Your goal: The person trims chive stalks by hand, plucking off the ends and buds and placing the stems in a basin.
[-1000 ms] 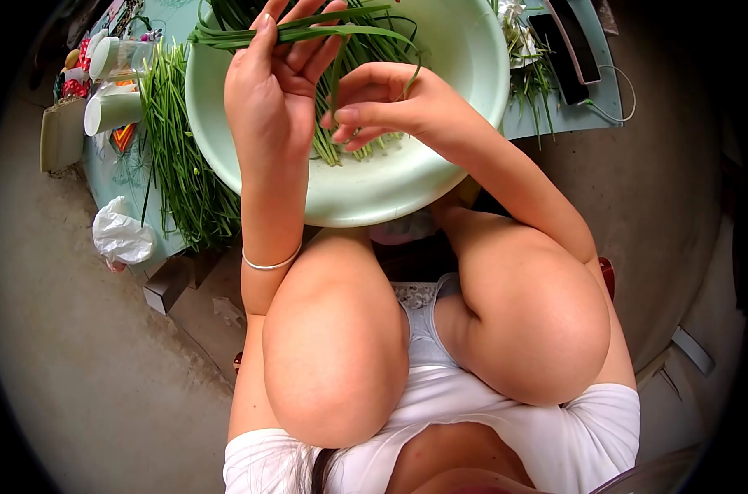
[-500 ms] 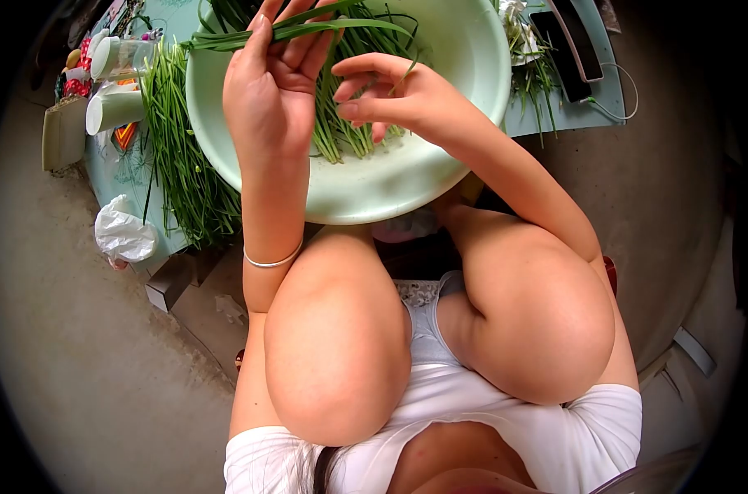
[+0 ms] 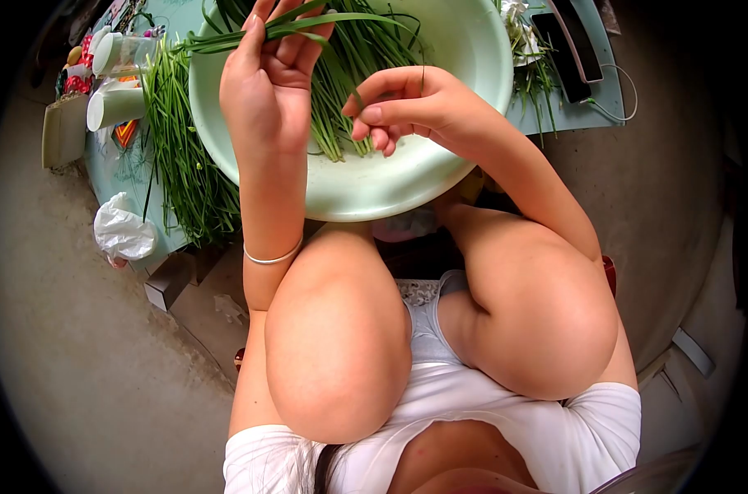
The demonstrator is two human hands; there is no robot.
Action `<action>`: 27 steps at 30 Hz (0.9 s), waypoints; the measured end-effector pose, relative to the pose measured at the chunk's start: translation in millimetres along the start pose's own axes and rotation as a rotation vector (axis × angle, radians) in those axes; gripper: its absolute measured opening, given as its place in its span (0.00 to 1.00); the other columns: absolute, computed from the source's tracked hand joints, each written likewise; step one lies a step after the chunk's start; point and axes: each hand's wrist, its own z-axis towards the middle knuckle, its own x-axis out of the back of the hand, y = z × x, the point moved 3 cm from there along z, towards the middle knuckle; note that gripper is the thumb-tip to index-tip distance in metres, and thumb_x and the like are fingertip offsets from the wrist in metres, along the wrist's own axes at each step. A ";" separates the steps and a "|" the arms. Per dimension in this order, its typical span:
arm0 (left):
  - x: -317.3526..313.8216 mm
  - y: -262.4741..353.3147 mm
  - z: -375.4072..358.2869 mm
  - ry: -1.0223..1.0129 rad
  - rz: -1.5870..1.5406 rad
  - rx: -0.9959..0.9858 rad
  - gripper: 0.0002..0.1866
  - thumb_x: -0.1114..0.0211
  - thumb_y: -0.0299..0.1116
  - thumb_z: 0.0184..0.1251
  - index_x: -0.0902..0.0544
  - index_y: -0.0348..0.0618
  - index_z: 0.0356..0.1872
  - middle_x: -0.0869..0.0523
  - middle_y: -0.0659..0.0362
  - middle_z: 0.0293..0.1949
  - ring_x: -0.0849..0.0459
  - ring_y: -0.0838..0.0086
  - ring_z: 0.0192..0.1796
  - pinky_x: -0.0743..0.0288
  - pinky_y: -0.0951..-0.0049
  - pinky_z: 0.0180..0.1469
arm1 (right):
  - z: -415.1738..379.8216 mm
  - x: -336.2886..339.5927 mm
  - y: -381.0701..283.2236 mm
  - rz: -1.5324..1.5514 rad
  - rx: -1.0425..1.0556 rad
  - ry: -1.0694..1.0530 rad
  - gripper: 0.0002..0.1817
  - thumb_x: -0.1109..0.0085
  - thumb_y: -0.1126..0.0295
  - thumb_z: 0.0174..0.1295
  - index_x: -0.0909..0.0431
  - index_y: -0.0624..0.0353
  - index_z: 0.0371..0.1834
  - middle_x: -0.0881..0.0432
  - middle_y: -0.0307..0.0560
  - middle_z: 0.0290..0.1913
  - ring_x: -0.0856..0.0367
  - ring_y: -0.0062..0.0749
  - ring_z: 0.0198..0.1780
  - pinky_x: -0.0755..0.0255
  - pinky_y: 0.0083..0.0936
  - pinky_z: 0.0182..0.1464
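Note:
My left hand, palm turned up, holds a few long garlic chive blades across its fingers above a pale green basin. To its right, my right hand is closed in a pinch, with a thin strip of chive leaf at the fingertips. Under both hands, a bundle of garlic chives lies inside the basin, its cut ends toward me. Part of that bundle is hidden behind my left hand.
A large heap of garlic chives lies left of the basin on a pale table. Nearby are clear cups and a crumpled white plastic bag. At right are chive scraps and a phone with a cable.
My right hand has moved slightly down and right, and its fingers have closed into a pinch. My left hand has shifted a little left, still holding chives.

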 end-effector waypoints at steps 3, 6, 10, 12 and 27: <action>0.1 4.8 0.4 0.044 -0.002 -0.031 0.18 0.54 0.32 0.74 0.30 0.35 0.60 0.23 0.50 0.57 0.22 0.68 0.57 0.24 0.70 0.56 | -1.7 -1.6 0.0 0.032 -0.049 0.012 0.10 0.46 0.75 0.61 0.21 0.69 0.41 0.18 0.48 0.30 0.22 0.22 0.27 0.26 0.18 0.31; 3.3 8.6 0.8 0.065 -0.010 -0.073 0.18 0.54 0.32 0.74 0.30 0.36 0.60 0.23 0.50 0.57 0.22 0.68 0.57 0.24 0.70 0.56 | -1.9 0.5 0.0 0.028 -0.041 -0.021 0.12 0.51 0.76 0.61 0.22 0.71 0.42 0.19 0.48 0.28 0.23 0.23 0.23 0.27 0.18 0.29; 5.7 8.9 1.7 0.050 -0.086 -0.043 0.17 0.53 0.31 0.74 0.29 0.35 0.59 0.23 0.51 0.58 0.22 0.68 0.58 0.24 0.70 0.56 | -1.4 2.2 0.0 0.028 -0.014 0.016 0.13 0.56 0.77 0.61 0.22 0.72 0.41 0.20 0.47 0.27 0.24 0.24 0.22 0.28 0.19 0.26; 5.9 10.8 2.4 0.048 -0.085 -0.038 0.17 0.53 0.30 0.73 0.29 0.35 0.59 0.23 0.51 0.58 0.22 0.68 0.58 0.23 0.71 0.56 | -1.0 3.4 0.2 0.036 -0.012 0.031 0.13 0.56 0.77 0.61 0.22 0.72 0.41 0.20 0.47 0.27 0.24 0.24 0.22 0.28 0.19 0.25; 18.1 17.4 5.6 0.033 0.049 -0.073 0.19 0.55 0.31 0.74 0.33 0.29 0.61 0.28 0.46 0.62 0.23 0.66 0.60 0.28 0.67 0.62 | -89.7 70.1 -81.9 -1.031 0.439 0.882 0.14 0.53 0.77 0.62 0.28 0.68 0.50 0.26 0.46 0.33 0.28 0.28 0.30 0.32 0.20 0.31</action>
